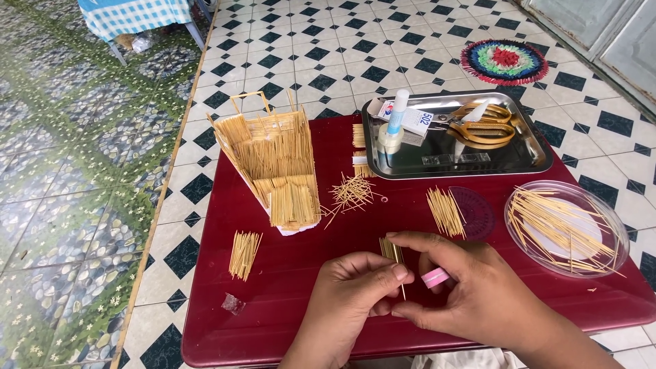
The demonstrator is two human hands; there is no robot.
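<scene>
Both hands meet over the near middle of the dark red bench (287,273), working on a small flat panel of toothpicks (392,251) that stands upright between them. The left hand (352,294) has its grip narrow, thumb and forefinger pinched on the lower part of the panel; the right hand (471,287) closes its fingertips on the panel's top edge and also carries a pink roll of tape (435,277) tucked under its fingers. Just beyond the hands lie a loose scatter of toothpicks (352,193) and a neat bundle (445,212) beside a dark red round lid (475,213). To the left stands a tall toothpick house model (273,164), with another small bundle (244,254) lying near it. A clear round dish (567,229) of toothpicks sits at the right, and a steel tray (454,160) at the far edge holds yellow-handled scissors (482,126) and a glue bottle (393,130).
</scene>
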